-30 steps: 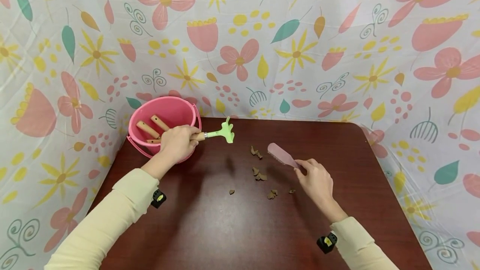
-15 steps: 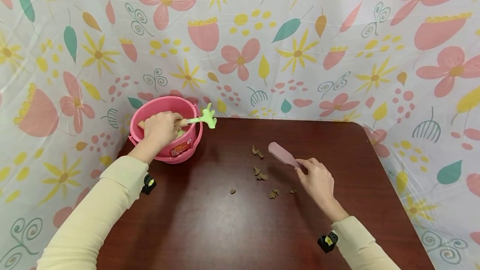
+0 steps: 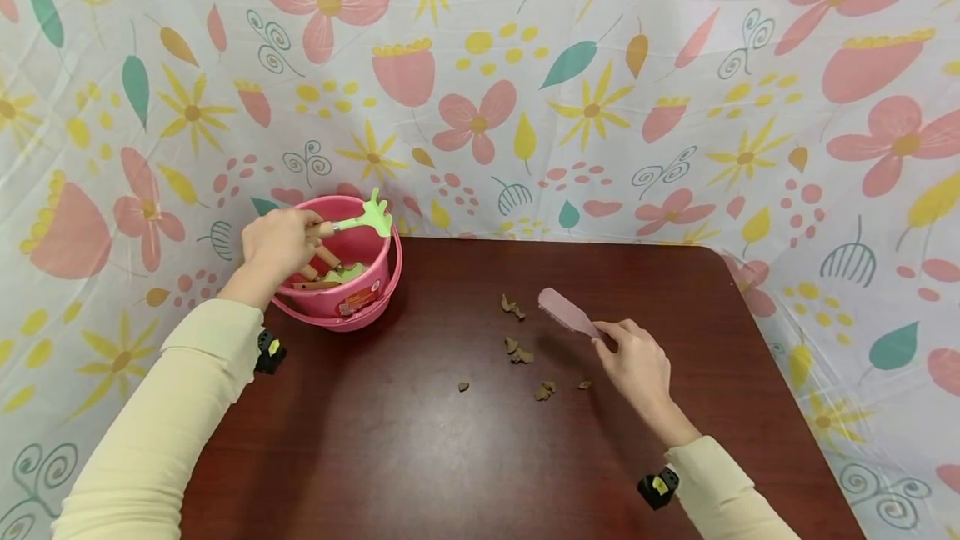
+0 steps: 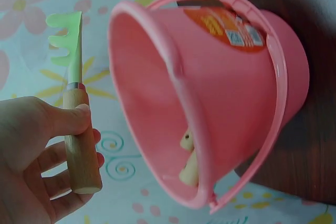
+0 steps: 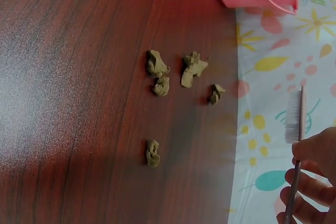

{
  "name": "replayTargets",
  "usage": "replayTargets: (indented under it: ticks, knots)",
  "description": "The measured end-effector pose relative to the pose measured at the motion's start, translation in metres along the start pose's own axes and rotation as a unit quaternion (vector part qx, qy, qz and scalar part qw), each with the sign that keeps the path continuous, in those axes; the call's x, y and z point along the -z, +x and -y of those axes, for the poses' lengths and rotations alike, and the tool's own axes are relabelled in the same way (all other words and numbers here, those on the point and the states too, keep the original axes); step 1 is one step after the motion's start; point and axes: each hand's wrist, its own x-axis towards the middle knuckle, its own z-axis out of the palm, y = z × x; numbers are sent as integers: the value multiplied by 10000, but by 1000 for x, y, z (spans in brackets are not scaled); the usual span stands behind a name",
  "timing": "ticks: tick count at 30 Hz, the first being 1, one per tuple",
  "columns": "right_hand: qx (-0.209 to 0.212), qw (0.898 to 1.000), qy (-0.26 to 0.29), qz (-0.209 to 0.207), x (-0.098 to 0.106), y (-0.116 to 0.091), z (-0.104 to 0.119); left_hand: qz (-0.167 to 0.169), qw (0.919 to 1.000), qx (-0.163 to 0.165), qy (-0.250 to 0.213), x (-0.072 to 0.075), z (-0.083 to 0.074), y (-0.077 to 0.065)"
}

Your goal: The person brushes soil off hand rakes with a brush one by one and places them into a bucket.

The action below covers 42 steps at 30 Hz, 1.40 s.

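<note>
Above the left side of the pink bucket (image 3: 322, 302), my left hand (image 3: 279, 245) grips the wooden handle of a small hand rake with a light green head (image 3: 372, 216). The left wrist view has the rake (image 4: 83, 145) held beside the bucket's rim, apart from it. Wooden tool handles (image 3: 328, 257) and a green tool part (image 3: 347, 274) lie inside the bucket. My right hand (image 3: 636, 367) holds a pink brush (image 3: 564, 310) by its handle, over the right side of the table. Pale bristles (image 5: 293, 116) show in the right wrist view.
Several brown crumbly clumps (image 3: 522, 355) lie scattered on the dark wooden table (image 3: 420, 473), left of and below the brush. The bucket stands near the table's back left corner. A flower-print cloth (image 3: 480, 40) hangs behind and at both sides.
My left hand has moved left with the rake, from the bucket's right side to over its left part. The bucket's inside shows more now. My right hand and the brush have stayed nearly still.
</note>
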Motion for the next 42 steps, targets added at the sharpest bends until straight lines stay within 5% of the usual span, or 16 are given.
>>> replayTargets:
  ticks: [18,42]
  knots:
    - [-8,9999,-10,-120,1,1,0,246,9988,224,350,5,23,9]
    - [-82,9999,-82,-81,7,-1,-5,703,9892,-482,1194,-10,28,13]
